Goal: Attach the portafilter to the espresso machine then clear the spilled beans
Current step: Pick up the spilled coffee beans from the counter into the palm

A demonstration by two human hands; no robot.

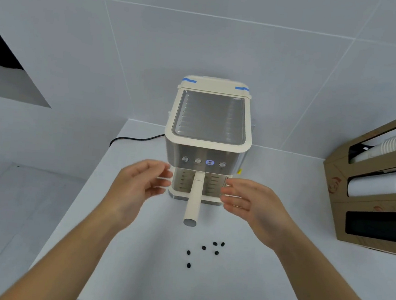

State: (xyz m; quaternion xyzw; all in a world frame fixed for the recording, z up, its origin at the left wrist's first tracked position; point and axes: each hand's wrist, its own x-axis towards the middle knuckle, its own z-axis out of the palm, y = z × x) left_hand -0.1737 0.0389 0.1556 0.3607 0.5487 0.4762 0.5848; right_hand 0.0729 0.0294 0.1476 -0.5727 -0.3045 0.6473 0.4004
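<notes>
Right now your white table (275, 292) fills the lower view, set into a corner of grey tiled wall (227, 43). At its back stands the espresso machine (207, 136), cream and steel, with a metal tray on top, two strips of blue tape at the rear edge and four round buttons across the front, one of them lit blue. A black cord (132, 139) runs off its left side. To the right, a cardboard rack (340, 179) holds stacks of cups lying on their sides.

Your left hand (136, 187) and right hand (250, 201) hover either side of the machine's front, both spread wide with fingers loosely curled, holding nothing and touching nothing you can see.

Between them the portafilter (193, 205) sits locked under the machine, its cream handle pointing straight toward you above the drip tray.

Nearer you, six dark beans (203, 248) lie scattered on the table, just in front of the handle's end.
</notes>
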